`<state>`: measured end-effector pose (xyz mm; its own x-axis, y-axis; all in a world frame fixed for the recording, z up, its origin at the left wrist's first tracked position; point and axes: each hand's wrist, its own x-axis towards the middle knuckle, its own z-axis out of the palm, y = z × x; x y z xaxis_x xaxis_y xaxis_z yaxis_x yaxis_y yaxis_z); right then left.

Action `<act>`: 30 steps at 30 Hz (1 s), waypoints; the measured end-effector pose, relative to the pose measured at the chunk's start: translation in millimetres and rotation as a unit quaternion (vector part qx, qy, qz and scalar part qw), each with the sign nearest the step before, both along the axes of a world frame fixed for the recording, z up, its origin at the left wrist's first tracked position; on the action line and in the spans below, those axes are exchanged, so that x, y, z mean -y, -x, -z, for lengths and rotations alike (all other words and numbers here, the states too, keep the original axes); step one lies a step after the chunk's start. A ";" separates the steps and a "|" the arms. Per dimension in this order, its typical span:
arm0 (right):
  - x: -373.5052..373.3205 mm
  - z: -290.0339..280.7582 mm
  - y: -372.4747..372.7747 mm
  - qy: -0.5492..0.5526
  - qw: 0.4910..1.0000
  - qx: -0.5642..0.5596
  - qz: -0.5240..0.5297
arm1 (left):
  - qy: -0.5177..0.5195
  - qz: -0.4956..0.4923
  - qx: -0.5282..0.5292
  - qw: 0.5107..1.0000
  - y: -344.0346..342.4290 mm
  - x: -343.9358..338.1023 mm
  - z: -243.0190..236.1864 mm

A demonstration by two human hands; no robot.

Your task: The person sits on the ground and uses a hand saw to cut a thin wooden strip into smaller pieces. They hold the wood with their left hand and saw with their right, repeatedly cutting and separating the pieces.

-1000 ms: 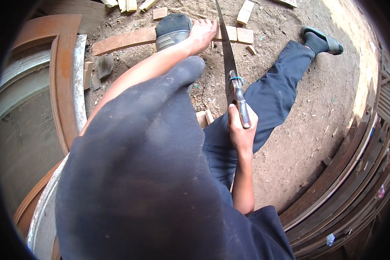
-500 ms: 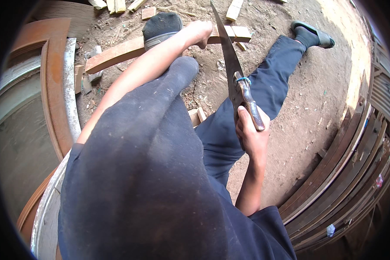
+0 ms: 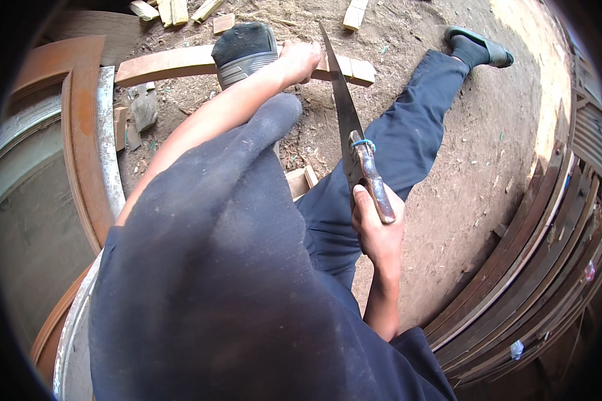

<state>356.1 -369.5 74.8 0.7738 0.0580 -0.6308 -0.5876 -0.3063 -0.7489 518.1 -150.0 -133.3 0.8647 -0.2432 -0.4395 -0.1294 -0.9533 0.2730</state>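
My right hand is closed around the worn brown handle of a handsaw. Its long blade points away from me and crosses over the wooden beam near the right end; whether the teeth touch the wood I cannot tell. Reaching across my bent left leg, my left hand grips the beam just left of the blade. My left foot, in a dark sock and sandal, rests on the beam beside that hand. Blue cord is tied around the saw where the handle meets the blade.
Brown wooden frames lean at the left. Stacked dark boards line the right side. Short wood offcuts lie on the dirt ground at the far side, and more sit under my left leg. My right leg stretches out to the right.
The beam has turned: its left end swung farther away and its right end came nearer. The saw has shifted slightly left and back toward me. My left hand stays on the wood.
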 end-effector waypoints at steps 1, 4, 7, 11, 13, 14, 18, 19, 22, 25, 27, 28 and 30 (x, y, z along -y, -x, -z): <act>2.0 -0.8 0.4 0.001 1.000 0.003 0.004 | -0.004 -0.009 0.000 1.000 -0.4 2.2 -2.0; 5.7 1.0 -2.1 -0.008 1.000 -0.008 0.011 | 0.013 -0.054 0.015 0.998 -4.6 1.2 2.4; 8.9 1.2 -11.8 -0.007 1.000 0.014 -0.002 | 0.027 -0.078 0.022 0.996 -9.3 -3.2 4.0; 10.1 -0.3 -14.9 0.009 1.000 0.018 -0.012 | 0.031 -0.069 0.020 0.997 -8.9 -1.9 0.9; 10.8 -5.7 -12.9 0.018 0.999 0.011 -0.027 | 0.028 -0.071 0.018 0.997 -8.7 -4.2 -0.2; 11.7 -9.4 -10.8 0.024 0.999 0.008 -0.034 | 0.030 -0.072 0.020 0.997 -8.1 -7.0 2.8; 17.3 -20.6 1.0 0.017 0.999 0.003 -0.034 | 0.028 -0.075 0.005 0.997 -8.6 -5.5 -2.3; 14.7 -19.8 0.3 0.025 0.999 0.014 -0.035 | 0.031 -0.072 0.008 0.997 -10.2 -4.4 -1.9; 5.0 3.3 -8.4 0.034 0.998 0.047 -0.038 | 0.030 -0.064 0.007 0.997 -11.2 -1.5 1.4; 0.3 8.5 -11.6 0.036 0.998 0.042 -0.042 | 0.015 -0.068 -0.007 0.998 -9.9 -2.7 -3.5; 3.7 -5.3 -5.8 0.032 0.999 0.020 -0.019 | 0.014 -0.066 -0.010 0.998 -12.0 0.3 -2.2; 9.0 -10.8 -0.1 0.031 0.999 0.010 -0.019 | 0.013 -0.068 -0.008 0.998 -11.5 -1.4 -2.1; 12.6 -13.9 1.3 0.024 1.000 -0.004 -0.018 | 0.011 -0.072 -0.004 0.997 -11.1 -5.3 -1.8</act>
